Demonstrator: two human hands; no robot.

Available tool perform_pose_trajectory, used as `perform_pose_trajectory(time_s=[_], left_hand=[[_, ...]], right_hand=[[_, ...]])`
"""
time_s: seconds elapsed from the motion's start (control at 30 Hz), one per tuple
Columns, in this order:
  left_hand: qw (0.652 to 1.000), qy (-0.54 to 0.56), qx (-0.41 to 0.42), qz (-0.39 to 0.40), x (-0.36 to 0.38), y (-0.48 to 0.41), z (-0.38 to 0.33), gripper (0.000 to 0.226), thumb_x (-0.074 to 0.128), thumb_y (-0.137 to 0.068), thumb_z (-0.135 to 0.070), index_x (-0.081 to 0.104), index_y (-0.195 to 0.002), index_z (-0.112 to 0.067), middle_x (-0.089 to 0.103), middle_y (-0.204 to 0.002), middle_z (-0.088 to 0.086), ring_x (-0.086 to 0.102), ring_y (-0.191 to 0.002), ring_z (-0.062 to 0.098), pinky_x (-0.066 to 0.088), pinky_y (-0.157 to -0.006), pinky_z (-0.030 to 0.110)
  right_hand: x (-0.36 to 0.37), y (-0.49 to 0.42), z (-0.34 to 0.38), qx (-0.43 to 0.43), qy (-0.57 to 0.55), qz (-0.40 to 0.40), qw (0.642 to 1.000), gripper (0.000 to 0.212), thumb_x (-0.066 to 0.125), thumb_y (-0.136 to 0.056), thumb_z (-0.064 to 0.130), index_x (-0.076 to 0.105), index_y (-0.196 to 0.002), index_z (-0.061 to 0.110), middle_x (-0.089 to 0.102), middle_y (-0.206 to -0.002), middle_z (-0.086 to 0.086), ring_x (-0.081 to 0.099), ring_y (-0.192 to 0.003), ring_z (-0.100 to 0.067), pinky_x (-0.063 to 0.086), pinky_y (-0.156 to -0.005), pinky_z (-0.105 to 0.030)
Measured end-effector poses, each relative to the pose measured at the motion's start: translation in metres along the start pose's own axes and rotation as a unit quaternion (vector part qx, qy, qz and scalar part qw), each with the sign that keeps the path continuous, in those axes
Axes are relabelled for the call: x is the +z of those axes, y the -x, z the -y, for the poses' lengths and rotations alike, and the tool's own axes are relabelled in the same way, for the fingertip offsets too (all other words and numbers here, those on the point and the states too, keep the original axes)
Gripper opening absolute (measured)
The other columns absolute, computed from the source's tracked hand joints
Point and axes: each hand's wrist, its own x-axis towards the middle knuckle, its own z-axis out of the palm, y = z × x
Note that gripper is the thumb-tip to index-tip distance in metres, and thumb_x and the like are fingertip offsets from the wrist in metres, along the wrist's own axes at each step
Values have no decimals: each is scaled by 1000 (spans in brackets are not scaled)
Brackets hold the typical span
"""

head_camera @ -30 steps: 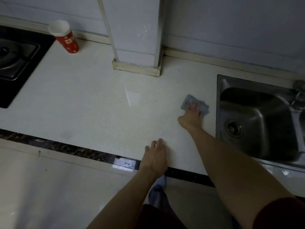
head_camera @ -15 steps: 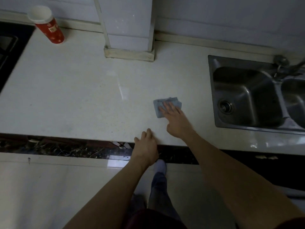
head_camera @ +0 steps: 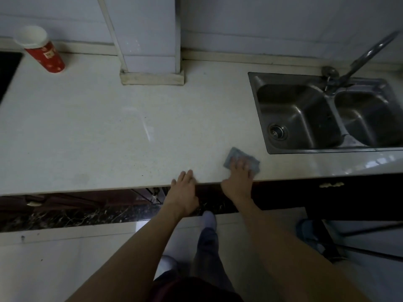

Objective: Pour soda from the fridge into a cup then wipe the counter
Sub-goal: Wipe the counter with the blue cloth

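Wiping step, under way.

Right hand [head_camera: 238, 177]: flat on the blue cloth [head_camera: 233, 154], fingers straight and spread, pressing it down, not gripping. The cloth lies under my fingertips at the very front edge of the bench [head_camera: 109, 138], with one corner sticking out ahead of them.

Left hand [head_camera: 184, 192]: just left of the right, palm down, fingers relaxed over the front lip of the bench. It holds nothing and looks like a brace.

Change: a second ago my right arm was stretched out, with the cloth well ahead of the left hand, close beside the sink [head_camera: 255, 101]. Half a second ago the cloth was drawn in to just ahead of the left hand. Now it is right at the bench edge beside that hand. One stroke from back to front, then. The left hand has kept its place on the lip throughout.

Meaning: the strip ahead of my right hand is probably covered, and the stroke has run out of bench. I judge the next pass must start further out again, likely over the wide stretch ahead and left of my left hand.

Cup [head_camera: 40, 51]: red, upright, far off to the left of my left hand, at the back by the wall. I cannot tell its contents from here. No soda bottle in view, so pouring seems finished.

Risk: the cloth could slip over the edge.
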Motion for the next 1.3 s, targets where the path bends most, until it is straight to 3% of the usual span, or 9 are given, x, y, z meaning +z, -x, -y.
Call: perform_pose_trajectory(time_s=[0.13, 0.33, 0.43, 0.5, 0.57, 0.73, 0.97, 1.1, 1.3], left_hand=[[998, 25, 0, -60, 5, 7, 9, 36, 52, -82, -14, 58, -117, -5, 41, -134, 13, 40, -124, 30, 38, -105, 44], [997, 30, -31, -66, 2, 23, 19, 34, 52, -83, -15, 57, -116, -6, 43, -127, 11, 42, -120, 29, 41, -103, 45], [998, 32, -43, -41, -3, 31, 26, 38, 52, -83, -15, 56, -119, -5, 45, -127, 12, 43, -120, 31, 40, -104, 45], [998, 31, -50, -31, -6, 35, 31, 38, 52, -85, -16, 54, -121, -4, 45, -128, 13, 43, -120, 31, 39, -104, 44], [997, 32, -60, -26, -7, 38, 37, 38, 50, -87, -17, 53, -122, -3, 46, -128, 13, 43, -119, 31, 39, -103, 43], [997, 51, -51, -16, -13, 39, 56, 33, 46, -89, -15, 57, -119, -5, 47, -124, 13, 43, -116, 29, 44, -96, 39], [997, 43, -58, -40, -35, 12, 83, 37, 51, -87, -12, 52, -122, -1, 42, -138, 15, 39, -125, 30, 38, -104, 41], [995, 25, -77, -65, -52, -14, 92, 44, 41, -91, -11, 43, -134, -1, 25, -153, 18, 26, -138, 35, 28, -112, 50], [992, 16, -109, -61, -81, -43, 125, 52, 31, -101, -19, 26, -149, -3, 12, -161, 15, 12, -148, 33, 15, -119, 54]], right_hand=[[15, 23, 29, -121, 16, 22, 992, 94, 56, -78, 17, 2, -155, 19, -7, -163, -8, -10, -149, -25, -5, -121, -46], [14, 26, -2, -232, 46, 20, 971, 90, 47, -72, 10, 13, -154, 21, 3, -162, -2, -4, -150, -21, 4, -121, -48], [14, 28, 14, -187, 4, 13, 982, 83, 43, -74, 10, 21, -153, 18, 8, -162, -5, 1, -150, -25, 2, -122, -47], [17, 35, 41, -106, 2, 34, 994, 82, 48, -81, 13, 11, -154, 18, -2, -162, -6, -6, -150, -26, -7, -120, -44], [25, 45, 70, -80, 9, 42, 996, 85, 50, -84, 19, 3, -155, 18, -9, -162, -6, -11, -149, -26, -11, -118, -45], [45, 56, 116, -182, 53, 49, 981, 83, 19, -77, 43, 1, -154, 18, -7, -162, -11, -12, -149, -26, -7, -120, -47], [30, -16, 140, -226, 118, 76, 964, 81, 43, -94, 46, -3, -155, 17, -11, -162, -9, -10, -149, -25, -5, -121, -46], [19, -73, 165, -234, 142, 81, 958, 77, 41, -94, 35, -2, -155, 16, -9, -162, -11, -9, -149, -26, -4, -120, -46], [-4, -164, 198, -224, 155, 78, 959, 75, 41, -95, 35, 0, -155, 16, -7, -163, -10, -5, -150, -26, 2, -121, -46]])
